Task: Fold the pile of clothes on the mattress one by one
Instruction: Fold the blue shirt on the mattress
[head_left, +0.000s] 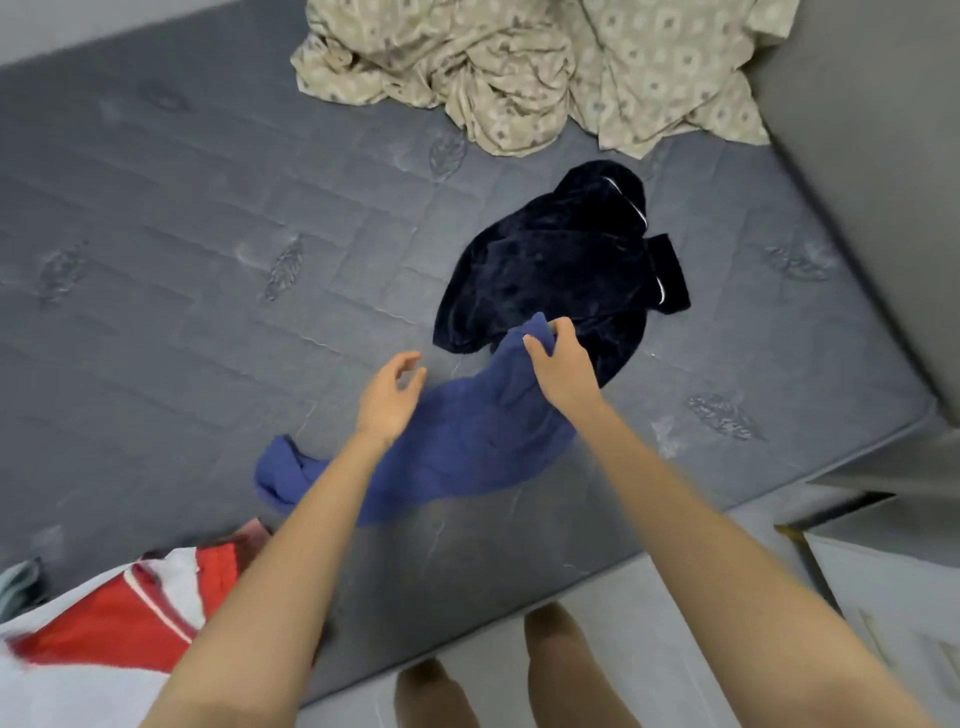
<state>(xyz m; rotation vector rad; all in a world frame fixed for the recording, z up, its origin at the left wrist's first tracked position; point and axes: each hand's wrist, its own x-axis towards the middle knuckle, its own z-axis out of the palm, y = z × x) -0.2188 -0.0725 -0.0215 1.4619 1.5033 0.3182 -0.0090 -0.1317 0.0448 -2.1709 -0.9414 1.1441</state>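
The upper end of a mid-blue garment of soft fabric (467, 441) is pinched between the thumb and the curled fingers of the right hand (560, 366), and the cloth is gathered into a small peak at that point. From the pinch the blue garment is spread down and to the left in a long, rumpled band. Its far end is bunched into loose folds toward the mattress's near edge. The left hand (389, 400) is held just to the left of the pinch, over the garment's upper-left border. Its fingers are loosely curved and parted, with nothing held between them. Whether the cloth is touched by it cannot be told. Both bare forearms are extended from the bottom of the view.

The pinched end is laid over the lower edge of a dark navy velvety garment with thin white piping (561, 260), which is heaped unfolded just beyond the right hand. Both pieces are borne by a grey quilted mattress with stitched leaf motifs (156, 234). At the mattress's far end a crumpled beige sheet printed with small diamond shapes (519, 67) is piled. At the near left corner a blurred red and white garment (119, 618) is cut off by the frame. Two bare legs (561, 665) are planted on a pale floor (498, 670) beside the mattress, and a grey panel (872, 156) is seen along the right side.
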